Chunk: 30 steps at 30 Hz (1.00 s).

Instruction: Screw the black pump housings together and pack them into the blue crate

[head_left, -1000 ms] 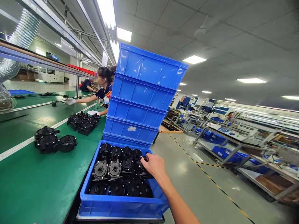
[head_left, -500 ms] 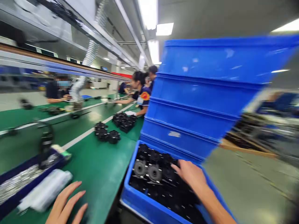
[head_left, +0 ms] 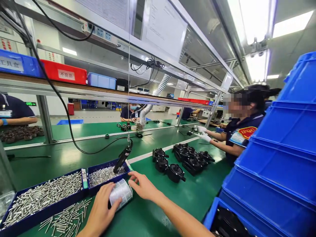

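My left hand (head_left: 105,204) is closed round the left side of a whitish, translucent cylinder (head_left: 122,194), thumb across its front. My right hand (head_left: 139,184) is at the cylinder's right edge with its fingers curled; whether anything is between its fingertips is too small to tell. Just behind the cylinder is a dark blue bin of small metal parts (head_left: 102,176), with a black power screwdriver (head_left: 121,160) hanging over it on a cable. To the left, a bin of long screws (head_left: 49,194) stands beside loose screws (head_left: 67,219) on the green table (head_left: 158,210).
Several black round housings (head_left: 175,172) stand on the table at centre right. Stacked blue crates (head_left: 276,154) rise at the right, above a crate of black parts (head_left: 228,222). A person in white gloves (head_left: 238,141) works beyond. A shelf with bins (head_left: 63,71) crosses above.
The view has swung left from the crates to the bins. My right hand has left the black parts in the crate and come to the cylinder. My left hand has closed on the cylinder.
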Tool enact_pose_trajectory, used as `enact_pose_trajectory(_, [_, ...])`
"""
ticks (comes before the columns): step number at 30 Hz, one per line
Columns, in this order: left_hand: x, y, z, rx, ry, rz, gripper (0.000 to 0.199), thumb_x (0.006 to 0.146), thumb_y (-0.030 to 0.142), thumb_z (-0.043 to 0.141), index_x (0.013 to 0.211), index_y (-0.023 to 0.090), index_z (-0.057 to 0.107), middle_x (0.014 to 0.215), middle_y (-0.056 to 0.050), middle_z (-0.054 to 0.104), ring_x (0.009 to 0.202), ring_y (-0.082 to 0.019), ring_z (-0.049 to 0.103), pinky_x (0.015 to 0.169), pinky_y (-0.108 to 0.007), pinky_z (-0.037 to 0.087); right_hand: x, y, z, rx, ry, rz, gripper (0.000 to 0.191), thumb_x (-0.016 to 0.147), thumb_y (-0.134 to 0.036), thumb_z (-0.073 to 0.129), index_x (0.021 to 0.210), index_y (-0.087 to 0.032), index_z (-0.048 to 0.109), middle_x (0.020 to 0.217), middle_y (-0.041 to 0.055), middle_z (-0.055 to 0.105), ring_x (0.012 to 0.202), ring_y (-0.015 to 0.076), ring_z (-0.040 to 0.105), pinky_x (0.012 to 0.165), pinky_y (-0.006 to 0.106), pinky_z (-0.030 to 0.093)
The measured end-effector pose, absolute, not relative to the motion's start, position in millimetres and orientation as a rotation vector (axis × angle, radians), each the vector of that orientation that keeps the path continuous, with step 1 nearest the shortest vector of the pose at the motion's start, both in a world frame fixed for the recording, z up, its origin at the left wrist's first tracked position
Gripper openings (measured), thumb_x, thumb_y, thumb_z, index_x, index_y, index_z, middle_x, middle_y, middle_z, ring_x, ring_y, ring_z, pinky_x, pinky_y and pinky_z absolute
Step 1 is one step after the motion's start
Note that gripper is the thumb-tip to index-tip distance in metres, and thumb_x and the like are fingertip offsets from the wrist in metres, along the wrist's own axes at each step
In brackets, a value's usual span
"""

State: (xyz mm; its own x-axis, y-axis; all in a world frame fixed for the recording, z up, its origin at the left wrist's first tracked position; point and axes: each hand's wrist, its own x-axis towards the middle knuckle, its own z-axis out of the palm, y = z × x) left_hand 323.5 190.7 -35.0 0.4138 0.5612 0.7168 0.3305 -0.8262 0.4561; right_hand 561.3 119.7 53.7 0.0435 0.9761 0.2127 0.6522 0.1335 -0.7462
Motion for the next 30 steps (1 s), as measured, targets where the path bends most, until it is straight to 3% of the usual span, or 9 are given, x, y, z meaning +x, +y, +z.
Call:
enact_pose_trajectory(4, [328,186,-39,2.495,0.587,1.278,0.05,0.093,0.039,0.076,0.14,0.027,0.063,0.138,-0.015,0.071,0.125,-0.032,0.07,0.104,-0.047,0.062,557,143,33,-1.516,-1.606,0.695,0.043,0.086,-0.025,0.071,0.126,-0.014,0.068,0.091,0.0065,0.075,0.076,0.019,0.065,0.072,0.03,0.051])
enact_pose_trajectory(8, [329,186,-34,2.374,0.655,1.322,0.06,0.09,0.04,0.079,0.146,0.028,0.059,0.148,-0.016,0.064,0.134,-0.035,0.065,0.108,-0.05,0.06,560,122,25,-1.436,-1.554,0.726,0.036,0.083,-0.024,0.075,0.119,-0.019,0.074,0.092,0.0031,0.073,0.074,0.0152,0.059,0.067,0.027,0.044])
enact_pose_trajectory(11, [329,186,-26,2.182,0.701,1.357,0.047,0.091,0.039,0.078,0.134,0.026,0.066,0.136,-0.014,0.071,0.124,-0.032,0.071,0.104,-0.047,0.062,563,105,24,-1.349,-1.55,0.721,0.032,0.081,-0.023,0.077,0.113,-0.023,0.078,0.093,0.0024,0.07,0.075,0.0149,0.055,0.065,0.027,0.041])
enact_pose_trajectory(16, [331,176,-12,2.054,0.595,1.432,0.031,0.09,0.031,0.078,0.12,0.026,0.071,0.119,-0.01,0.077,0.109,-0.027,0.076,0.095,-0.036,0.065,562,101,29,-1.333,-1.526,0.694,0.048,0.083,-0.021,0.076,0.13,-0.027,0.07,0.097,0.0023,0.062,0.074,0.0145,0.049,0.06,0.026,0.039])
enact_pose_trajectory(20, [334,166,-5,2.028,0.586,1.411,0.025,0.091,0.031,0.077,0.115,0.026,0.074,0.108,-0.008,0.079,0.096,-0.023,0.078,0.084,-0.029,0.065,560,102,36,-1.293,-1.599,0.574,0.016,0.089,-0.026,0.074,0.105,-0.024,0.076,0.108,0.0062,0.059,0.088,0.0185,0.057,0.064,0.027,0.044])
enact_pose_trajectory(23, [337,162,1,1.986,0.623,1.35,0.013,0.096,0.037,0.073,0.101,0.025,0.077,0.088,-0.002,0.079,0.075,-0.018,0.076,0.07,-0.022,0.061,556,101,38,-1.286,-1.625,0.548,0.01,0.09,-0.024,0.073,0.1,-0.023,0.074,0.108,0.0065,0.063,0.089,0.0188,0.06,0.066,0.028,0.046])
enact_pose_trajectory(27, [339,159,9,1.924,0.629,1.299,0.024,0.099,0.042,0.067,0.087,0.024,0.076,0.081,-0.001,0.077,0.072,-0.016,0.072,0.069,-0.021,0.056,550,98,38,-1.294,-1.598,0.6,0.002,0.091,-0.022,0.071,0.092,-0.021,0.072,0.095,0.0037,0.066,0.081,0.0169,0.06,0.068,0.027,0.046])
enact_pose_trajectory(30, [338,159,11,1.891,0.689,1.258,0.032,0.099,0.047,0.065,0.082,0.023,0.076,0.077,-0.002,0.075,0.069,-0.017,0.07,0.066,-0.022,0.054,546,97,37,-1.318,-1.584,0.656,0.006,0.092,-0.022,0.07,0.086,-0.019,0.069,0.092,0.0027,0.066,0.082,0.0169,0.06,0.07,0.027,0.046])
